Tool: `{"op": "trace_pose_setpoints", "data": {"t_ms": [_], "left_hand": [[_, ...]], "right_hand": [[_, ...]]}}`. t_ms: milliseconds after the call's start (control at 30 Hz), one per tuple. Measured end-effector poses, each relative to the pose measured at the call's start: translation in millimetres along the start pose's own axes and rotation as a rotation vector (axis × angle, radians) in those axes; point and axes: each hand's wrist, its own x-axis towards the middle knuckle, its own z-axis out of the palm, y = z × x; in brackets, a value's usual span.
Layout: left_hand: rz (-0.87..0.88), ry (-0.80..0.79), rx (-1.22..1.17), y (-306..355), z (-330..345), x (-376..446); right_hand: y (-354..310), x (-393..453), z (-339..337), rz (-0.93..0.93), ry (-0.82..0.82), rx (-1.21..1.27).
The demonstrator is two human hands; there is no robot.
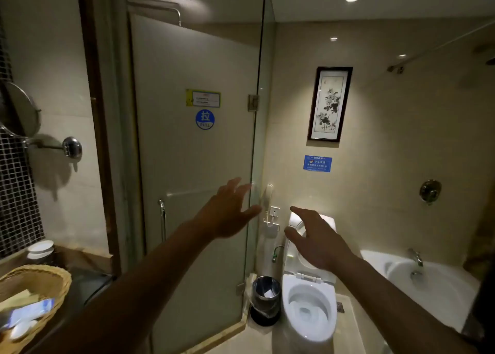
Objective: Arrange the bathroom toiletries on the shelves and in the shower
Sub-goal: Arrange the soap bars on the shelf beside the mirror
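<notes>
A glass shower door [192, 166] with a blue "PULL" sticker [205, 119] stands shut ahead; its chrome handle [162, 217] is at the left edge. My left hand [230, 211] is stretched out in front of the door's right edge, fingers spread, holding nothing. My right hand [316, 236] reaches forward in front of the toilet, fingers spread and empty. A wicker basket [51, 281] at the lower left holds small packaged toiletries [29, 313].
A toilet [308, 308] with its lid up stands at the centre right, a black bin [265, 300] beside it. A white bathtub [428, 281] lies to the right. A round mirror [22, 110] on an arm and stacked white cups [40, 249] are at the left.
</notes>
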Motion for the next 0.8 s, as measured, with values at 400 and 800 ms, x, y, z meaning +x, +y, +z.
{"op": "trace_pose_setpoints", "data": {"t_ms": [400,800], "left_hand": [[0.018,-0.034,0.043,-78.1,29.0,76.3],[-0.028,-0.025,0.036,-122.6,72.4,160.3]], "right_hand": [[6.8,88.0,42.9,0.009,0.026,0.006],[44.2,197.3,73.6,-0.082,-0.027,0.011]]}}
